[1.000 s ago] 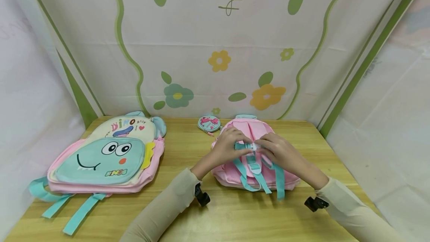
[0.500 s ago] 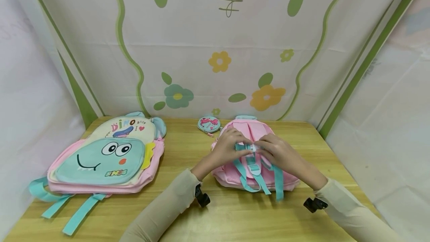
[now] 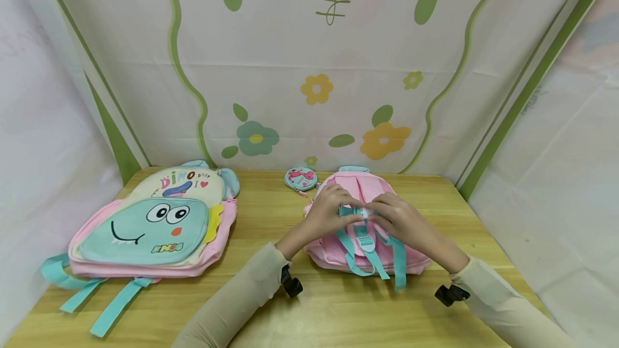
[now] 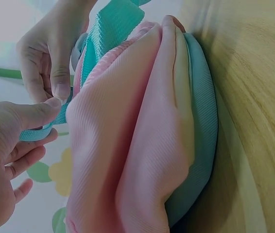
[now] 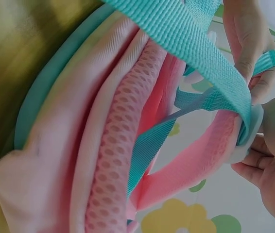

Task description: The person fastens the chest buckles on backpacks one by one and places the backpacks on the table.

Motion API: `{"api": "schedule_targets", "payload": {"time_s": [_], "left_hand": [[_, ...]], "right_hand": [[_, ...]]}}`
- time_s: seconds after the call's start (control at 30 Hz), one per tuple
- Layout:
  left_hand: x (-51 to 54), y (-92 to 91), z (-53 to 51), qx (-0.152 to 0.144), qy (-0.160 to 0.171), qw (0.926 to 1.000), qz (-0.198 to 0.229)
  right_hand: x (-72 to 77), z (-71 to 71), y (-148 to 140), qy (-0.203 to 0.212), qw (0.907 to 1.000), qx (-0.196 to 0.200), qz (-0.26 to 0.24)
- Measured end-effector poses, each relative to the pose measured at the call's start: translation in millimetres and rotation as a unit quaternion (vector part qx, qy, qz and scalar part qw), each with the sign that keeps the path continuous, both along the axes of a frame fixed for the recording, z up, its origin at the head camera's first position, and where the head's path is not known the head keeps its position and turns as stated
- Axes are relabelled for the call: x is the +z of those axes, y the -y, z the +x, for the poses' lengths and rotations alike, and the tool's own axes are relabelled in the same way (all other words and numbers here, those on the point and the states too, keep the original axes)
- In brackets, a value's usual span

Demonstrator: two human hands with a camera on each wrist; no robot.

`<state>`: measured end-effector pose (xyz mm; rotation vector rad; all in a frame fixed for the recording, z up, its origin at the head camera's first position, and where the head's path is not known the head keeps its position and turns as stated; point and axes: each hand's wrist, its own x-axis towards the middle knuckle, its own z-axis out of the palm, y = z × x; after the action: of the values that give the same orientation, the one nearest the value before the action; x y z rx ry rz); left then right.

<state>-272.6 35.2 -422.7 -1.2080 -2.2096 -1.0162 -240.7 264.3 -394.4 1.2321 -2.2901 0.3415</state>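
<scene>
A pink backpack (image 3: 406, 262) lies on the table with its back panel and straps facing up. Over its middle, my left hand (image 3: 325, 212) pinches a teal webbing strap (image 4: 35, 133) between thumb and fingers. Close against it, my right hand (image 3: 403, 219) pinches a white plastic buckle (image 5: 247, 141) through which teal webbing runs. The fingertips of both hands nearly meet there and partly hide the buckle. Below them, a second white buckle (image 3: 366, 244) rests on the bag, and loose teal strap ends (image 3: 399, 265) hang towards the near edge.
To the left lies a larger pink and teal dinosaur backpack (image 3: 145, 230), straps trailing towards the table's near edge. A small round teal pouch (image 3: 301, 178) sits beside the pink backpack's top. A printed cloth backdrop (image 3: 290, 42) rises behind the wooden table (image 3: 338, 316).
My right hand and wrist have shifted very slightly left, and the hanging strap end beneath has swung a little left. My left hand keeps its pinch on the strap.
</scene>
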Motion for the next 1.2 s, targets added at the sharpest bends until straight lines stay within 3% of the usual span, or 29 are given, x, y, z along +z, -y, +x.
{"api": "schedule_targets", "payload": {"time_s": [0.6,0.9,1.2], "left_hand": [[-1.6,-2.5,2.0,0.002,-0.014,0.9999,0.009],[1.4,-1.5,4.9,0.009,0.016,0.9998,-0.008],[11.3,1.6,6.7,0.011,0.048,0.9975,-0.050]], "right_hand": [[-1.7,1.7,1.9,-0.003,0.9999,-0.006,-0.013],[-0.9,2.4,0.6,0.004,0.9999,0.006,-0.012],[0.7,1.7,-0.9,-0.008,1.0000,0.002,-0.005]]}}
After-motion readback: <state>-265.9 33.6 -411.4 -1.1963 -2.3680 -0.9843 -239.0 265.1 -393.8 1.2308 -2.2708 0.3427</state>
